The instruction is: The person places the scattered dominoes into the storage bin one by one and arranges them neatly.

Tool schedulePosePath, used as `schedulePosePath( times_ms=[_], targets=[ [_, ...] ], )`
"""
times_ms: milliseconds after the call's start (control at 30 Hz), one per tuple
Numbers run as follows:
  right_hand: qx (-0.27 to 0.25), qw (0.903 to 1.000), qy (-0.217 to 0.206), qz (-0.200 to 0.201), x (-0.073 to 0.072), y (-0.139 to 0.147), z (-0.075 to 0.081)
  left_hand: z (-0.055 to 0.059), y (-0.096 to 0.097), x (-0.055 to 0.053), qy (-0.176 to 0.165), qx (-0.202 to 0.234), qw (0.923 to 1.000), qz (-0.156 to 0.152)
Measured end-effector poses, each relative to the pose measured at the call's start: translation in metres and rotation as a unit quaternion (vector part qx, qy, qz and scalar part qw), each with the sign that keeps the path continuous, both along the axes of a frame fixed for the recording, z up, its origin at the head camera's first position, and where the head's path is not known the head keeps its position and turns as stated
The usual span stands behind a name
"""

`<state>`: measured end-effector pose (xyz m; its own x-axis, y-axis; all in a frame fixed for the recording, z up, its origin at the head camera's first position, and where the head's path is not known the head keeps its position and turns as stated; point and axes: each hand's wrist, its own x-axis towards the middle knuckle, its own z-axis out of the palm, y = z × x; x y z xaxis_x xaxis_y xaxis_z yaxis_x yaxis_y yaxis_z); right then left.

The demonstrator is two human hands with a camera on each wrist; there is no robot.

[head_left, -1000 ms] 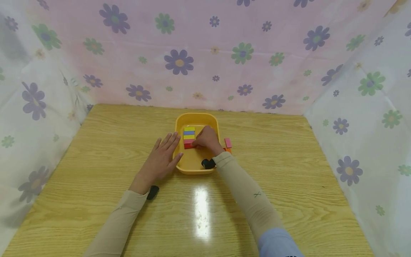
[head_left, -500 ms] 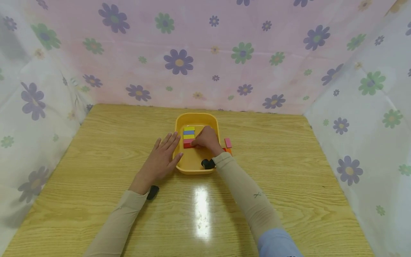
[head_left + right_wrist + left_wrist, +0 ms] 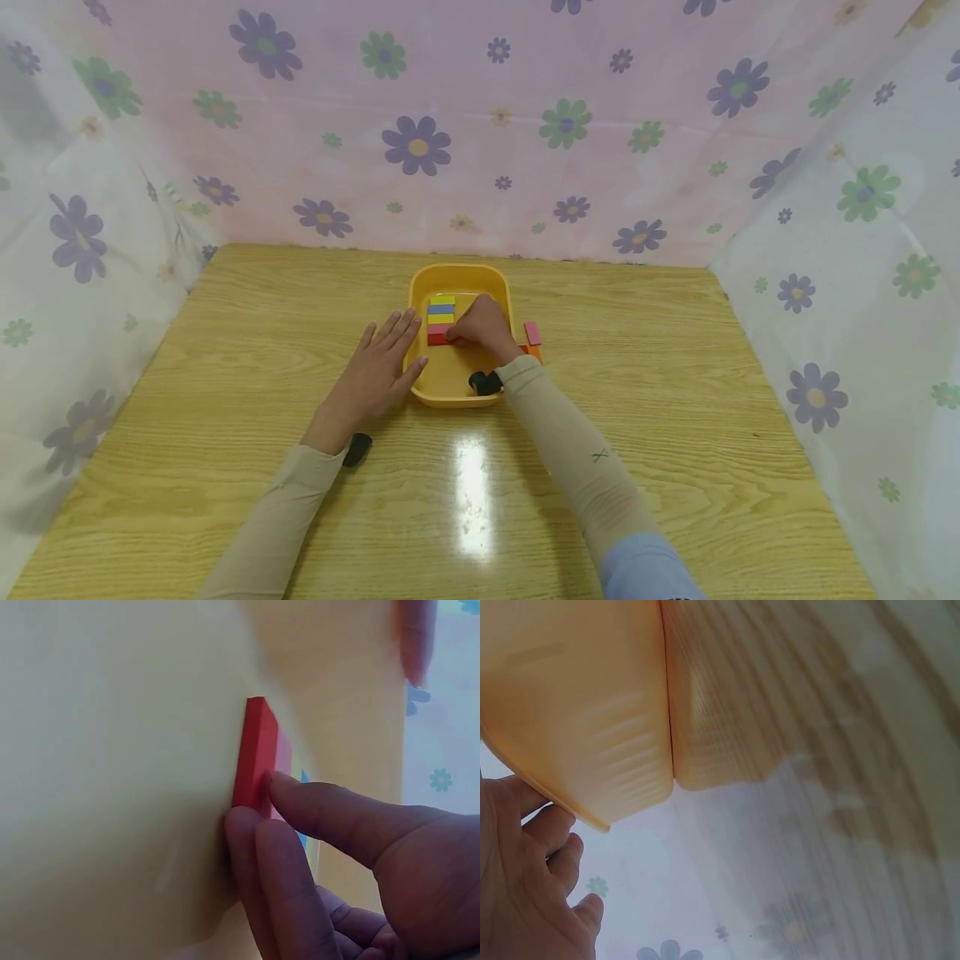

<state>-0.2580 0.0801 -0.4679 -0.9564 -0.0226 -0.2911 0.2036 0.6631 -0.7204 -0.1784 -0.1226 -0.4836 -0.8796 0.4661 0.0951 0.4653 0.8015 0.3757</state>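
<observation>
A yellow plastic tub stands on the wooden table. In it, flat coloured blocks lie in a row: yellow, blue, yellow, pink, and a red block nearest me. My right hand is inside the tub and pinches one end of the red block, thumb on top and fingertips at its end. My left hand lies with spread fingers on the tub's left rim; in the left wrist view its fingers touch the rim from outside.
Beside the tub's right wall lie a pink block, an orange block and a red one, partly hidden by my right wrist. A black wrist camera shows at the right wrist. Flowered curtains enclose the table's back and sides.
The red block has slid very slightly left, its left end now nearly level with the pink block's. Both hands stay in almost the same place.
</observation>
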Motion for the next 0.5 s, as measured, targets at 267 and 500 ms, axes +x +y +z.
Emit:
schedulePosePath(
  times_ms=[267,500],
  targets=[
    [0.009,0.9994,-0.016,0.029,0.0,0.007,0.009,0.002,0.001,0.001,0.0,-0.002,1.0,0.002],
    [-0.073,0.9938,-0.042,0.073,0.009,0.024,0.038,0.001,0.001,0.001,0.001,-0.004,1.0,0.002]
  ],
)
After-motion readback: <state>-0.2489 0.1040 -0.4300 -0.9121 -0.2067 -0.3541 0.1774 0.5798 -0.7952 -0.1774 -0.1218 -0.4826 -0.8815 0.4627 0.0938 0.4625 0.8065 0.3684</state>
